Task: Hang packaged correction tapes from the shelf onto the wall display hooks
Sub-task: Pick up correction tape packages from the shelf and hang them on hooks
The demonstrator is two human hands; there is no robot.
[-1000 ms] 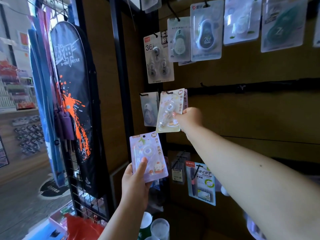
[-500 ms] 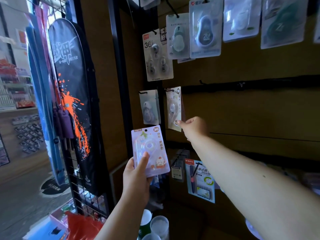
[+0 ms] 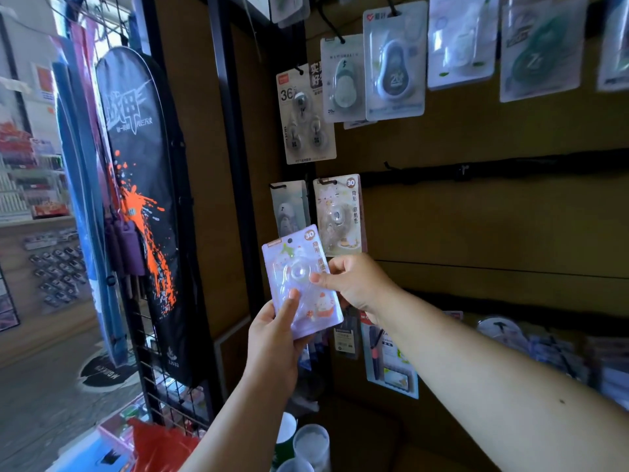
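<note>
My left hand (image 3: 274, 345) grips the lower edge of a lilac correction tape pack (image 3: 299, 282), thumb across its front. My right hand (image 3: 355, 284) pinches the same pack at its right edge, thumb on the clear blister. Just above, a cream correction tape pack (image 3: 338, 214) hangs on a black hook (image 3: 326, 181), free of both hands. A greyish pack (image 3: 289, 207) hangs to its left on another hook. Bare hooks sit along the black rail (image 3: 493, 168) to the right.
More correction tape packs (image 3: 394, 63) hang in the top row of the brown wall. A black racket bag (image 3: 143, 185) hangs on a wire grid at left. Lower packs (image 3: 389, 356) and plastic cups (image 3: 309, 441) sit below my arms. Loose packs lie on the shelf (image 3: 551, 345) at right.
My right hand let go of the cream pack, now hanging on its hook, and dropped down to pinch the lilac pack. My left hand raised that pack towards it.
</note>
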